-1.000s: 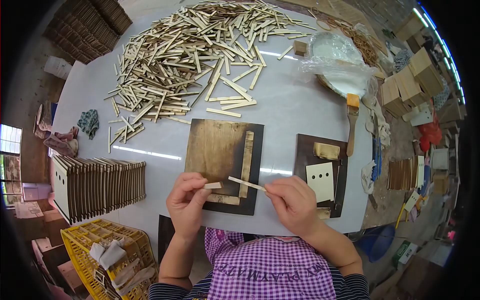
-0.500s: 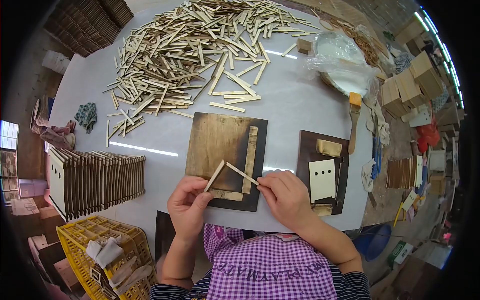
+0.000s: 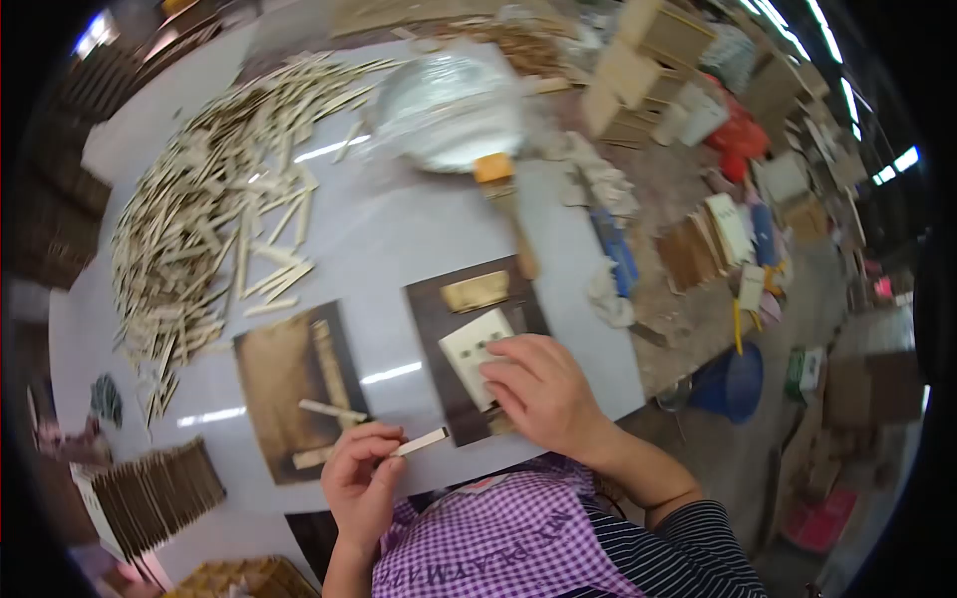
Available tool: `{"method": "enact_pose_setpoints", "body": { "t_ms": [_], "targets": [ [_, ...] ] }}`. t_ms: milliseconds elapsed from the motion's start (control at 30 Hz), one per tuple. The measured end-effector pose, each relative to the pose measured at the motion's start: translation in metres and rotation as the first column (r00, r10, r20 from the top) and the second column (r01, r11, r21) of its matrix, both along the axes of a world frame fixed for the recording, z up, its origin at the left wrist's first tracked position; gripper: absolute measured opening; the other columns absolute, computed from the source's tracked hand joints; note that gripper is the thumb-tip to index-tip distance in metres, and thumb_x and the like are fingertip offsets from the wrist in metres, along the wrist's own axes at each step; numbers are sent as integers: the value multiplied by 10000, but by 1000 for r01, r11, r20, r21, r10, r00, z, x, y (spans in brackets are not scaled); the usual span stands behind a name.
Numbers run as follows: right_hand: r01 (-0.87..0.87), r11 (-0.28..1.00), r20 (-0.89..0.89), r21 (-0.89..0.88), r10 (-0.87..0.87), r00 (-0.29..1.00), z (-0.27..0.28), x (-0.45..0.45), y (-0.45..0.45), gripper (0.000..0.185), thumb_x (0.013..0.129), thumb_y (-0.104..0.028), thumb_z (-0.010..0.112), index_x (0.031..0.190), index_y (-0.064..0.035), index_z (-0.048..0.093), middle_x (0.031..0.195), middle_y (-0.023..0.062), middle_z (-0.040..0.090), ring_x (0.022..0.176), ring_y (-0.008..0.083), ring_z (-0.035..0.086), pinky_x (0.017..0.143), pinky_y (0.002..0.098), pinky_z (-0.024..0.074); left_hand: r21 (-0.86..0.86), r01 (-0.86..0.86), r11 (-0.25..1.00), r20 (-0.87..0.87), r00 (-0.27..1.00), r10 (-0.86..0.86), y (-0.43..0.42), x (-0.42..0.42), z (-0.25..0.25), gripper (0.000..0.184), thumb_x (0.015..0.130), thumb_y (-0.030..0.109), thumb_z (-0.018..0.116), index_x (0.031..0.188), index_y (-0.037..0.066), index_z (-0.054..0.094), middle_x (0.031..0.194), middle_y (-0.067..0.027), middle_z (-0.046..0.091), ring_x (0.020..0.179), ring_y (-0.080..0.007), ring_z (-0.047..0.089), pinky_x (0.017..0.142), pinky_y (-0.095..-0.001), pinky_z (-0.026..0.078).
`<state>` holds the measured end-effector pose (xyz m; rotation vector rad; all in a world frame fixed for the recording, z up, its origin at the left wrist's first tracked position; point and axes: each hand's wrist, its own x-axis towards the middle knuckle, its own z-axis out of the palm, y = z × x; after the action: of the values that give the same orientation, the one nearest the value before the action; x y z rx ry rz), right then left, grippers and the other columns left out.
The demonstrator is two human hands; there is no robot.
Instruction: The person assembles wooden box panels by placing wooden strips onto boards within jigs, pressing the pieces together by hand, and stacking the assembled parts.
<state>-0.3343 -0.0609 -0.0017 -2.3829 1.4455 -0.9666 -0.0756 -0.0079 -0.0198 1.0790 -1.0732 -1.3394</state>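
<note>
Between the thumb and fingers of my left hand (image 3: 364, 473) is a narrow pale wooden strip (image 3: 423, 442), its dark end pointing right. A second wooden strip (image 3: 332, 410) ends just beyond those fingers, over a brown-stained board (image 3: 274, 374); I cannot tell whether it is held. My right hand (image 3: 548, 394) is over a cream panel (image 3: 465, 351) with dark holes, fingers bent and apart at its right side. Whether the fingertips touch it is unclear. Beneath the panel lies a dark board (image 3: 427, 314) with a yellowish wooden block (image 3: 475, 292) on it.
Loose wooden strips (image 3: 189, 214) are heaped across the table's left. A brush (image 3: 513, 214) lies by a plastic-covered basin (image 3: 449, 115). At lower left stand a row of panels (image 3: 155, 493) and a yellow crate (image 3: 244, 578). A blue bucket (image 3: 726, 384) sits right, beyond the table.
The view has swung right. My right hand has let go of its strip and moved over to the cream panel. My left hand still holds a strip, now angled to the right.
</note>
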Motion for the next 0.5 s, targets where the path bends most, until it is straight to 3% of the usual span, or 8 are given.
{"method": "enact_pose_setpoints", "body": {
  "t_ms": [33,133,200,433,500],
  "targets": [
    [28,999,-14,35,-28,1000,-2,-8,3,292,775,-67,799,1050,-45,704,1160,109,667,1072,320,640,905,421,517,-15,46,999,-15,999,-46,-5,-11,-2,177,854,-54,724,1023,-14,688,1184,-153,644,1081,-220,645,940,-338,538],
    [89,993,-21,78,-88,996,-9,-23,11,309,787,-90,792,1078,-46,697,1238,116,647,1174,325,604,975,440,486,16,160,987,220,962,-160,-18,-36,-3,185,852,-47,720,1031,-11,690,1295,-183,641,1193,-262,636,1010,-371,524],
    [83,990,-1,116,-84,997,-14,-28,16,335,800,-111,782,1114,-46,687,1302,123,623,1264,329,560,1033,458,451,24,198,980,245,949,-198,-25,-48,-1,188,852,-45,721,1034,-10,691,1309,-184,639,1211,-270,632,1021,-377,520],
    [74,981,72,178,-88,993,-13,-33,18,375,806,-111,776,1159,-49,667,1349,137,594,1299,346,536,1057,474,426,120,165,979,300,934,-195,-35,-68,7,200,850,-40,724,1044,-6,694,1332,-187,645,1241,-296,633,1044,-387,508],
    [28,982,107,186,-49,993,-13,-31,16,378,804,-105,777,1161,-50,666,1353,140,590,1296,351,538,1056,474,425,76,217,973,342,911,-230,-36,-72,6,198,857,-34,723,1051,-6,694,1341,-190,644,1257,-303,626,1048,-387,505]
  ]
}}
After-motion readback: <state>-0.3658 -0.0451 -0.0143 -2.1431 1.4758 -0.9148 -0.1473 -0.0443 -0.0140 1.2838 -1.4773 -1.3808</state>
